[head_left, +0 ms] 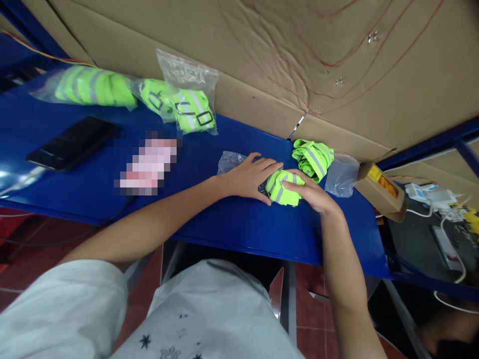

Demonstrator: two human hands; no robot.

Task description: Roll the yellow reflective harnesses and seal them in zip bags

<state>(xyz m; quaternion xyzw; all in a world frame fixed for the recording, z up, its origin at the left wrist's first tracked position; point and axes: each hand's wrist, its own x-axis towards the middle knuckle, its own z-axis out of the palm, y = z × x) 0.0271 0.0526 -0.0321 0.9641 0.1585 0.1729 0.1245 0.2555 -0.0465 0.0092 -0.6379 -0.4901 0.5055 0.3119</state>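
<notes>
Glare whitens the blue table [232, 224] at left.

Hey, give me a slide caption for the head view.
Left hand and right hand on a folded neon-yellow reflective bundle above a blue table.

A black flat device [73, 143] and a blurred-out pink item [149, 166] lie near each other on the left of a blue table [239, 229], backed by cardboard panels [123, 35] crossed by thin red wires [333, 65]. At the table's right end sits a small brown carton [368, 189] with a yellow label [374, 173], near a dark work surface [407, 234] bearing a white cable [465, 273] and yellow pieces [472, 219]. Red floor tiles [310, 309] show below.
</notes>
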